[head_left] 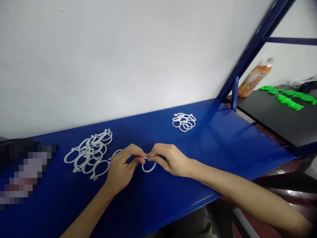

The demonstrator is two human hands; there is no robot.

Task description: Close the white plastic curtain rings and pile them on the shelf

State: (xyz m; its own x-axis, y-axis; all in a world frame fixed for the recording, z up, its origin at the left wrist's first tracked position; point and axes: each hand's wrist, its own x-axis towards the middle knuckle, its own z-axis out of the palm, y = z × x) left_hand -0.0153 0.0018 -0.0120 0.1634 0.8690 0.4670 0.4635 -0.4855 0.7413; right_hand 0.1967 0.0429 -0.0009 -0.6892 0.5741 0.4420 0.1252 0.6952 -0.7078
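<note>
Ring (148,171) at 6 o'clock: white. Big pile (88,154) at 8, small pile (184,121) at 3: also white. Table (153,130): solid blue. Bottle (254,80) at 2: orange. Desk (274,124) at 3: black; bundles (289,101): bright green.

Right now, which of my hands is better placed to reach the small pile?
Probably your right hand: it's nearer the small pile, while your left hand is beside the big pile. Both are pinching the ring, though.

The forearms (228,180) and slim fingers (160,148) are bare, and dark fabric (195,225) below is perhaps clothing.
</note>
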